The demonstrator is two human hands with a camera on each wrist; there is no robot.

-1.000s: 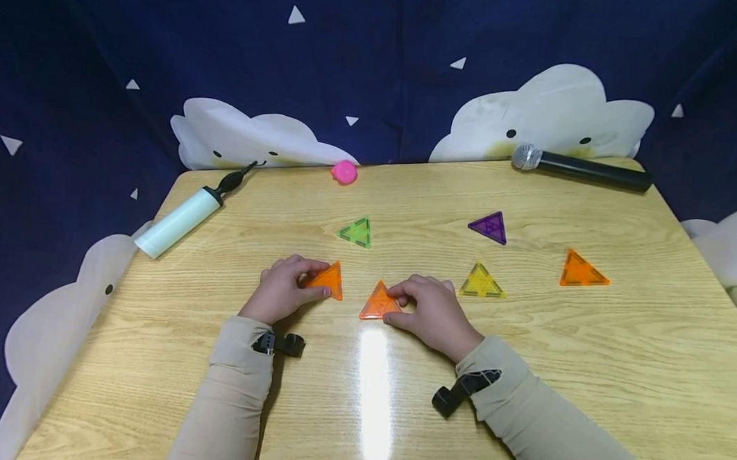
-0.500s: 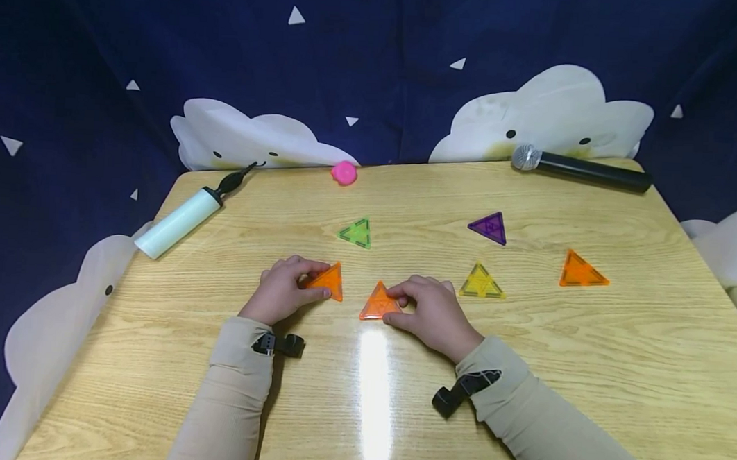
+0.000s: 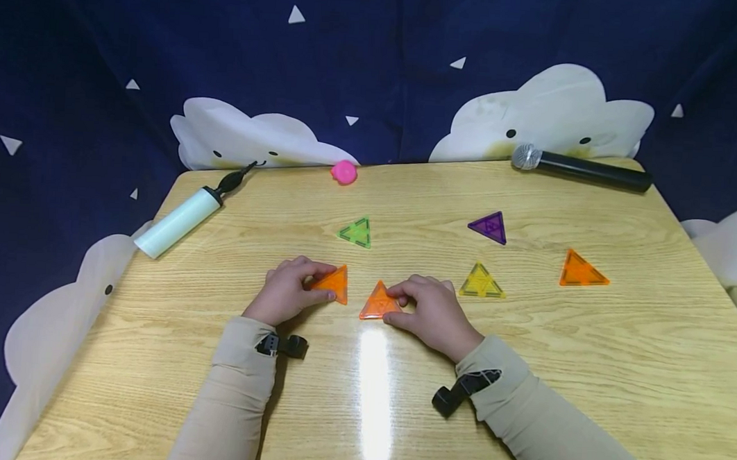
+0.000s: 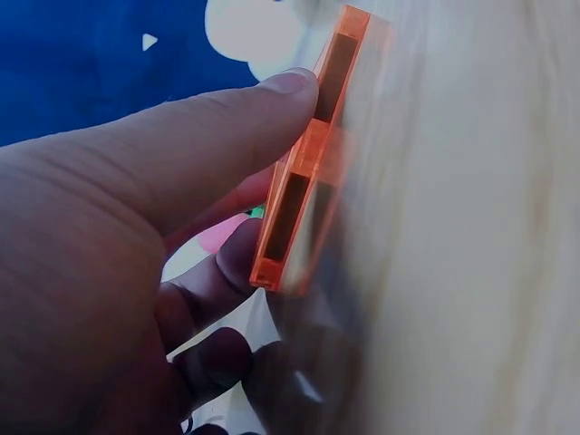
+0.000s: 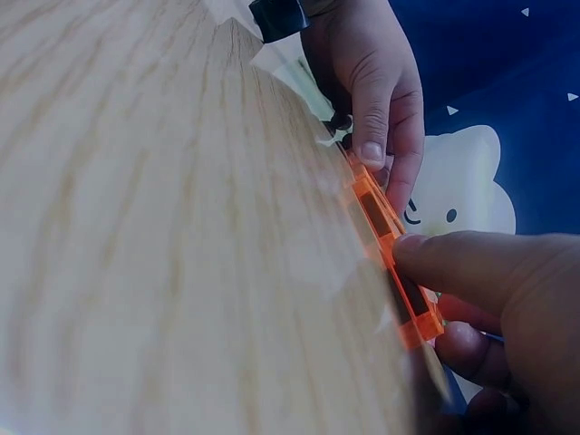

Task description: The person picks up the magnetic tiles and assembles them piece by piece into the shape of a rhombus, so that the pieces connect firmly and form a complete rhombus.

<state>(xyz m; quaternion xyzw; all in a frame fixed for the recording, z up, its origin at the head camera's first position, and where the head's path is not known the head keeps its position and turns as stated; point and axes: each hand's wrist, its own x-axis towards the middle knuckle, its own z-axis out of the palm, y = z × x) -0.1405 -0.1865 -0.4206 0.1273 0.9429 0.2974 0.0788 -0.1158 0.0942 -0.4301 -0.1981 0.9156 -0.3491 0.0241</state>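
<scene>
My left hand (image 3: 289, 292) pinches an orange triangular magnetic tile (image 3: 337, 284) between thumb and fingers, low over the wooden table. To its right, my right hand (image 3: 434, 314) pinches a second orange triangular magnetic tile (image 3: 377, 305) by its right side. A narrow gap separates the two tiles in the head view. The left wrist view shows the edge of the left tile (image 4: 310, 145) with the thumb on it and a faint reflection in the tabletop. In the right wrist view, the thumb presses the edge of the right tile (image 5: 376, 214).
Behind the hands lies a green triangle tile (image 3: 357, 232). Purple (image 3: 491, 227), yellow (image 3: 482, 282) and orange (image 3: 582, 270) triangle tiles lie to the right. A hand pump (image 3: 181, 221), a pink round object (image 3: 345, 172) and a microphone (image 3: 579, 168) lie along the table's far side.
My left hand has shifted slightly right and nearer to me with its orange tile, narrowing the gap between the two tiles. My right hand and its tile have stayed in place.
</scene>
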